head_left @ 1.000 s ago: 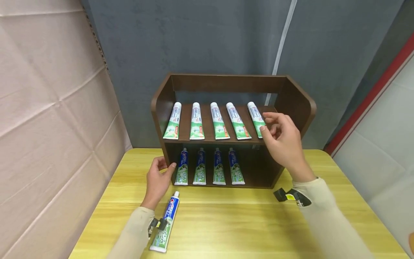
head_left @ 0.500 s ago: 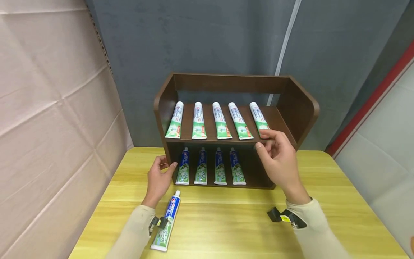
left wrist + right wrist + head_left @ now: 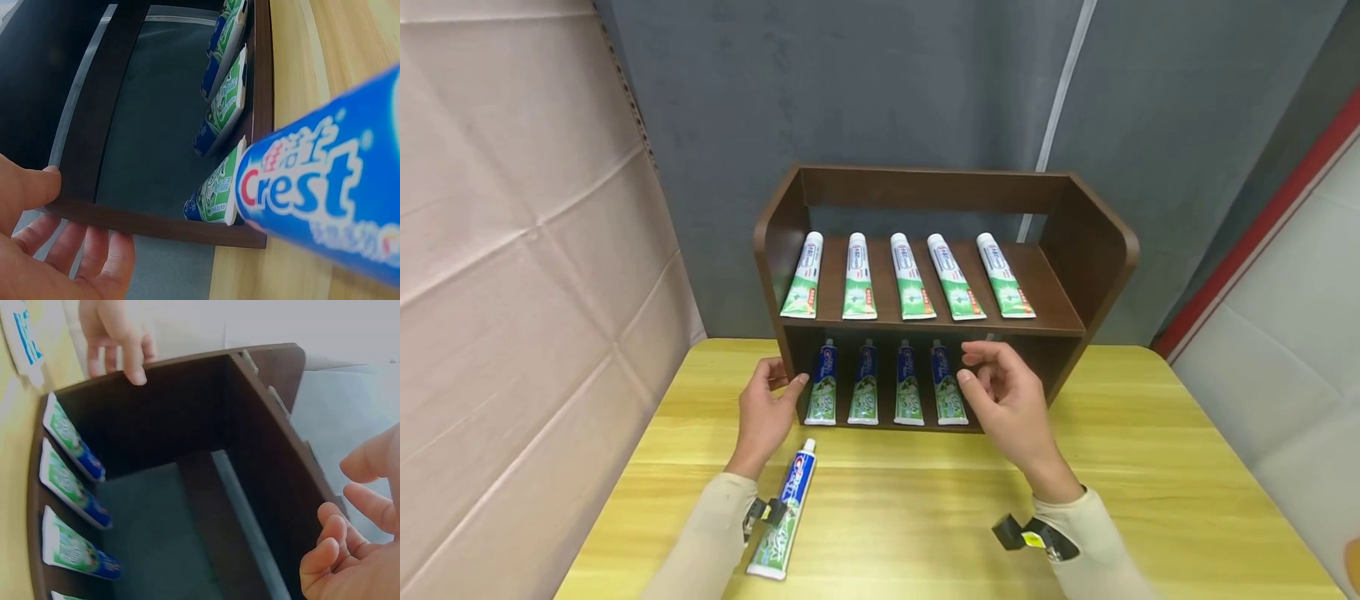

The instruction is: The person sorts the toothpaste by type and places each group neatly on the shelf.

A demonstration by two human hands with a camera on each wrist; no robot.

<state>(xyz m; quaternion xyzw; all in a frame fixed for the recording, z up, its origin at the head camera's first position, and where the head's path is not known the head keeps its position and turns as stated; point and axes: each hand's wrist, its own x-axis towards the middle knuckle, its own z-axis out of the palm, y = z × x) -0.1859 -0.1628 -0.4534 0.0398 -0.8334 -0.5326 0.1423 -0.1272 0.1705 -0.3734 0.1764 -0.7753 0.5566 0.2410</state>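
A dark brown two-tier shelf (image 3: 932,329) stands on the table. My left hand (image 3: 765,419) grips the edge of its left side panel, thumb on the front and fingers outside. My right hand (image 3: 1011,408) hovers before the lower tier's right part, fingers loosely bent, holding nothing. Its fingertips are close to the rightmost blue-and-green toothpaste tube (image 3: 948,385) there. On the upper tier lie several white-and-green toothpaste tubes, the rightmost tube (image 3: 1006,277) among them. One blue-and-green Crest toothpaste tube (image 3: 784,510) lies on the table, partly hidden by the left wrist camera.
The yellow wood-grain table (image 3: 917,508) extends in front of the shelf. A grey partition (image 3: 910,83) rises behind it. Pale cloth (image 3: 535,250) hangs at the left, and a white panel with a red edge (image 3: 1262,217) stands at the right.
My right hand has come away from the rightmost white-and-green tube and moved down and left, in front of the lower tier. That tube now lies fully uncovered. The left hand has stayed put.
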